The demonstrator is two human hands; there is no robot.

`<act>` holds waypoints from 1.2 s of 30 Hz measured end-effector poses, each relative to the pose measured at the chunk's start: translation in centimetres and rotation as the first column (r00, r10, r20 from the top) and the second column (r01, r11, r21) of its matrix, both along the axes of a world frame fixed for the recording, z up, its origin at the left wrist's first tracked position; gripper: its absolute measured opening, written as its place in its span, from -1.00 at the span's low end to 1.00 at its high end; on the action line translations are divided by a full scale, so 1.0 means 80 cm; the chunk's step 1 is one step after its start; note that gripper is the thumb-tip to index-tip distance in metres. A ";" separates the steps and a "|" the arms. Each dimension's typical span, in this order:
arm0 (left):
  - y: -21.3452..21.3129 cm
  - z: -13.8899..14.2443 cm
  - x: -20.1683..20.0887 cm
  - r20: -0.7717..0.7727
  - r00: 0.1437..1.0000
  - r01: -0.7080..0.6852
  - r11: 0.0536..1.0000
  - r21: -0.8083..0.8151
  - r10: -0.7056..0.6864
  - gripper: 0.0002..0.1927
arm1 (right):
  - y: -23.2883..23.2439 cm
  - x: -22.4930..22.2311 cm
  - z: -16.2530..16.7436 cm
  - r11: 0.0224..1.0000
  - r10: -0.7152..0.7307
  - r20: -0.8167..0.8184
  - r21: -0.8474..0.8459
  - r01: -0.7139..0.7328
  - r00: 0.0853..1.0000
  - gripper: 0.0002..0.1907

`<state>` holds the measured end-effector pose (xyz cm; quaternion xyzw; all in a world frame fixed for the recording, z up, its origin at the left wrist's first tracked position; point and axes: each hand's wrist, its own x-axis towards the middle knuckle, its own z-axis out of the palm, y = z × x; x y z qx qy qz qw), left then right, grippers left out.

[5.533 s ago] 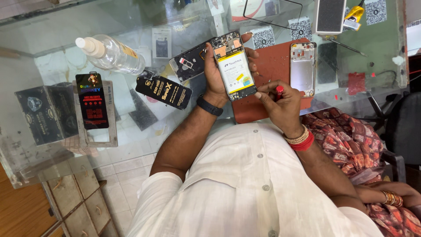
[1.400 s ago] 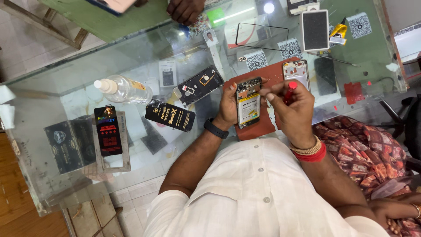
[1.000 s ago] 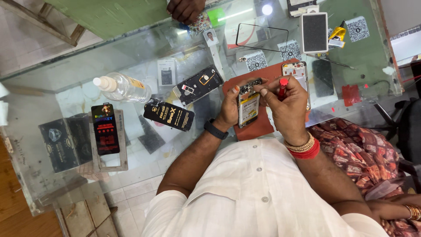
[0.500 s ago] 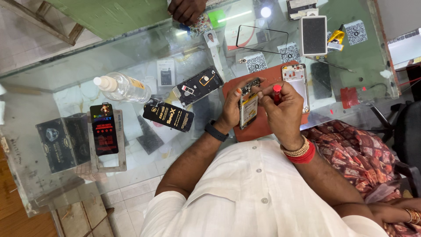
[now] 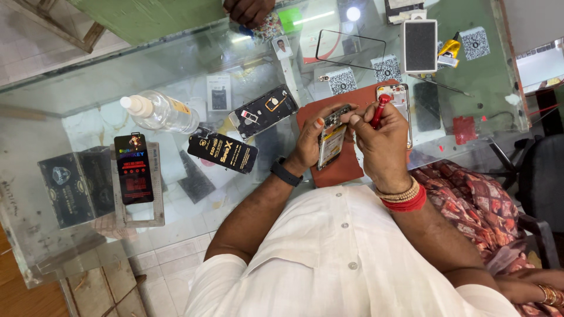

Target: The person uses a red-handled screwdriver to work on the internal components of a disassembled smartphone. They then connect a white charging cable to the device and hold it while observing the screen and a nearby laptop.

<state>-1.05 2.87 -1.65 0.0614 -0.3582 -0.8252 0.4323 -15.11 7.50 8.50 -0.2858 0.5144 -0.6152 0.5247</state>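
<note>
**Opened phone in my left hand, red tool in my right**

My left hand was closed around an opened phone, fingers curled along its far edge and thumb on the near side, holding it tilted just above the reddish-brown mat on the glass bench. The phone's back was off, so its pale battery and inner parts faced up at me. A dark watch sat on that wrist.

My right hand was closed on a red-handled screwdriver, pinched between thumb and fingers, with the handle standing up out of my grip. Its tip was hidden behind my fingers, so I could not tell whether it touched the phone. My fingertips met the phone's top end. Red and beaded bangles ringed that wrist.

Just beyond my right hand a bare phone frame lay partly on the mat. Further off lay a white-edged phone with a dark screen and a thin black screen bezel. To my left were a dark phone back panel, a black packet with gold print, a clear plastic bottle on its side and a black card in a clear stand. Another person's hand rested at the far edge of the bench
</note>
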 end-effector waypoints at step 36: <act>0.002 -0.002 -0.001 -0.422 0.904 0.246 0.893 0.378 -0.070 -0.21 | 0.017 0.009 0.017 0.871 -0.151 -0.983 -0.183 -0.457 0.104 -0.30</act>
